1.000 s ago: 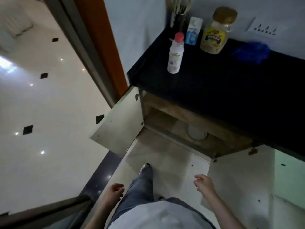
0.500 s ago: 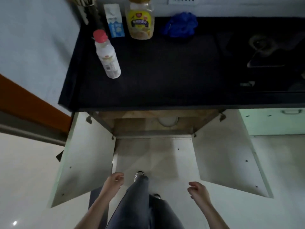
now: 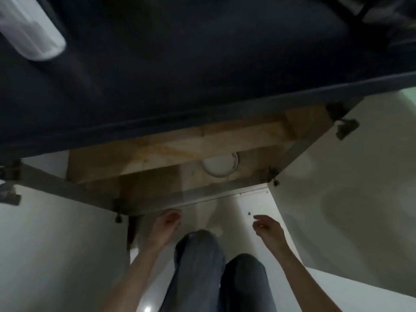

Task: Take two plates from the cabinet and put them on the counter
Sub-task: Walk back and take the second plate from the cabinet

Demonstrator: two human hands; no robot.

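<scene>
Under the dark counter (image 3: 202, 64) we now look straight into the open cabinet (image 3: 157, 167); half a second ago we stood upright with the whole countertop in view, so the head has dropped low and close, knees (image 3: 198, 248) bent in front of us; both doors (image 3: 337, 199) remain swung wide. White plates (image 3: 221, 165) sit on the wooden shelf, right of centre, partly hidden behind the upper rail (we cannot tell how many are stacked). Left hand (image 3: 167, 224) has risen to just below the cabinet's front edge, fingers loosely curled, holding nothing; right hand (image 3: 266, 228) likewise empty, fingers relaxed and parted, well short of the plates. We judge the reach is only beginning; neither plate taken; the counter above awaits them, a blurred white bottle (image 3: 31, 34) at its left.
</scene>
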